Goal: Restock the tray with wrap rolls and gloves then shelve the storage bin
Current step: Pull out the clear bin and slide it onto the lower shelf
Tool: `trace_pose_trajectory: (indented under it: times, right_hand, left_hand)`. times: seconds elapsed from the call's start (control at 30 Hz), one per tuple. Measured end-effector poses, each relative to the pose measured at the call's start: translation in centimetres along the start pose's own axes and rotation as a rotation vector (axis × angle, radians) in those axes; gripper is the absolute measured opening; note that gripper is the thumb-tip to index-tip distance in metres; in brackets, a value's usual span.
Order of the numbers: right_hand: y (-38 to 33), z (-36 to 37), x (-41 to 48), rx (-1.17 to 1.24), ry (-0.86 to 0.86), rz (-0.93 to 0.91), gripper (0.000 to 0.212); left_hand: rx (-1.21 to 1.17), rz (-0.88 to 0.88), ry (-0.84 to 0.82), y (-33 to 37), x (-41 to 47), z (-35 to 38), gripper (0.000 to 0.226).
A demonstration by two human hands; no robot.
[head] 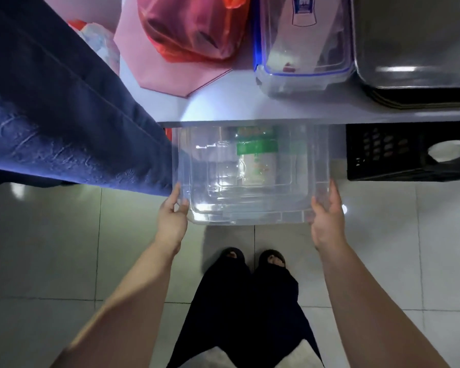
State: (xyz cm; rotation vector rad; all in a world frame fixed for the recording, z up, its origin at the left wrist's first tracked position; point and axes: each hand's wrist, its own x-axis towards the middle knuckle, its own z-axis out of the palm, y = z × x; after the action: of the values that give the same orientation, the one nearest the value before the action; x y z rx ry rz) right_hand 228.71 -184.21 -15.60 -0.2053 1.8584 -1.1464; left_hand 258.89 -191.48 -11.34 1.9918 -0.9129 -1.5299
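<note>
A clear plastic storage bin (pixel 250 208) with a lid sits half under the white table (pixel 250 112), its near end sticking out above the floor. A green-and-white package (pixel 258 147) shows through its lid. My left hand (pixel 171 219) grips the bin's near left corner. My right hand (pixel 327 216) grips the near right corner, fingers along the side wall. The bin's far end is hidden under the tabletop.
On the table stand a red plastic bag (pixel 194 30) on pink paper, a clear blue-rimmed container (pixel 303 49) and a steel tray (pixel 414 43). A black crate (pixel 398 152) sits under the table to the right. Dark blue cloth (pixel 64 115) hangs at left. My feet stand on pale tiles.
</note>
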Motion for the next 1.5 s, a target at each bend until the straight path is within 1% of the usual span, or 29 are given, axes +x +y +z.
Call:
trace_pose_trajectory:
  times: [0.1, 0.17, 0.27, 0.37, 0.43, 0.47, 0.53, 0.57, 0.63, 0.7, 0.73, 0.83, 0.93, 1.0, 1.03, 1.07, 1.1, 1.13, 1.17, 1.2, 1.23, 1.27, 1.33, 1.37, 1.4, 1.47, 1.5]
  right_hand:
    - [-0.6, -0.4, -0.6, 0.109, -0.011, 0.014, 0.064]
    - [-0.8, 0.0, -1.3, 0.120, -0.028, 0.008, 0.064]
    - [-1.1, 1.6, -1.2, 0.047, -0.043, 0.002, 0.061]
    - [-1.5, 3.1, 0.3, -0.025, -0.047, 0.022, 0.058]
    - [-1.4, 3.2, 1.1, -0.027, -0.064, 0.044, 0.058]
    - [-1.2, 3.0, 1.3, 0.014, -0.081, 0.066, 0.057]
    - [-0.7, 2.0, 1.6, 0.176, -0.110, 0.133, 0.054]
    - [-0.4, 1.4, 1.8, 0.254, -0.108, 0.169, 0.050]
    - [-0.2, 0.5, 1.9, 0.304, -0.084, 0.235, 0.033]
    - [-0.1, -0.1, 1.9, 0.269, -0.088, 0.281, 0.019]
    - [-0.2, -0.3, 2.0, 0.247, -0.098, 0.287, 0.017]
    - [-0.8, -0.2, 2.1, 0.177, -0.092, 0.257, 0.021]
    - [-1.6, 0.2, 2.0, 0.112, -0.009, 0.205, 0.022]
    - [-1.8, 0.5, 1.9, -0.086, 0.071, 0.131, 0.025]
    - [-1.8, 0.6, 1.6, -0.229, 0.118, 0.064, 0.030]
    - [-1.8, 0.6, 1.3, -0.372, 0.162, -0.057, 0.041]
    - [-1.6, 0.6, 0.8, -0.490, 0.182, -0.247, 0.051]
    - [-1.5, 0.6, 0.2, -0.605, 0.165, -0.481, 0.058]
    - [-1.2, 0.8, -0.5, -0.728, 0.100, -0.695, 0.062]
    - [-0.8, 1.2, -1.2, -0.860, 0.005, -0.851, 0.068]
    - [-0.1, 1.8, -1.7, -1.002, -0.099, -0.957, 0.076]
    - [0.8, 2.6, -2.1, -1.145, -0.182, -1.038, 0.085]
    - [2.9, 4.1, -2.3, -1.364, -0.258, -1.143, 0.097]
    - [3.7, 4.8, -2.2, -1.417, -0.234, -1.176, 0.095]
    - [4.1, 5.4, -1.9, -1.441, -0.161, -1.220, 0.085]
    - [4.4, 6.4, -1.2, -1.411, 0.029, -1.320, 0.063]
    - [4.4, 6.7, -0.7, -1.376, 0.088, -1.345, 0.053]
  left_hand:
    - [-0.149, 0.014, -0.040, -0.5, -0.4, -0.2, 0.046]
    - [-0.219, 0.026, -0.014, -0.6, -0.6, -0.5, 0.046]
    - [-0.235, -0.012, 0.047, -0.5, 0.1, -0.7, 0.043]
    - [-0.228, -0.058, 0.050, 0.1, 1.7, -0.4, 0.039]
    - [-0.271, -0.076, 0.071, 0.6, 2.3, -0.1, 0.038]
    - [-0.324, -0.083, 0.090, 0.5, 2.4, 0.0, 0.038]
    - [-0.487, -0.147, 0.115, 0.0, 2.2, -0.1, 0.036]
    - [-0.570, -0.198, 0.090, -0.4, 2.1, -0.2, 0.034]
    - [-0.645, -0.284, -0.004, -1.3, 1.6, -0.3, 0.025]
    - [-0.629, -0.320, -0.028, -1.7, 1.5, -0.3, 0.025]
    - [-0.602, -0.320, -0.015, -1.7, 1.5, -0.3, 0.025]
    - [-0.513, -0.331, -0.020, -1.3, 1.5, 0.0, 0.020]
    - [-0.466, -0.358, -0.001, -0.6, 1.4, 0.7, 0.023]
    - [-0.429, -0.330, 0.073, -0.3, 1.2, 1.5, 0.020]
    - [-0.392, -0.286, 0.128, -0.4, 1.0, 1.8, 0.017]
    - [-0.326, -0.214, 0.187, -0.5, 0.6, 2.0, 0.019]
    - [-0.213, -0.108, 0.243, -0.8, -0.1, 2.3, 0.026]
    - [-0.049, 0.029, 0.301, -1.2, -1.0, 2.5, 0.039]
    - [0.144, 0.199, 0.346, -1.9, -1.9, 2.8, 0.051]
    - [0.326, 0.392, 0.352, -2.7, -2.7, 3.2, 0.060]
    - [0.490, 0.566, 0.315, -3.3, -3.3, 3.8, 0.064]
    - [0.635, 0.699, 0.248, -3.8, -3.5, 4.5, 0.066]
    - [0.887, 0.855, 0.106, -4.3, -2.7, 5.9, 0.072]
    - [1.002, 0.908, 0.062, -4.5, -1.9, 6.6, 0.078]
    - [1.108, 0.950, 0.047, -4.6, -1.0, 7.2, 0.084]
    - [1.262, 0.989, 0.101, -4.7, 0.7, 7.9, 0.087]
    - [1.305, 1.011, 0.150, -4.9, 1.4, 8.2, 0.084]
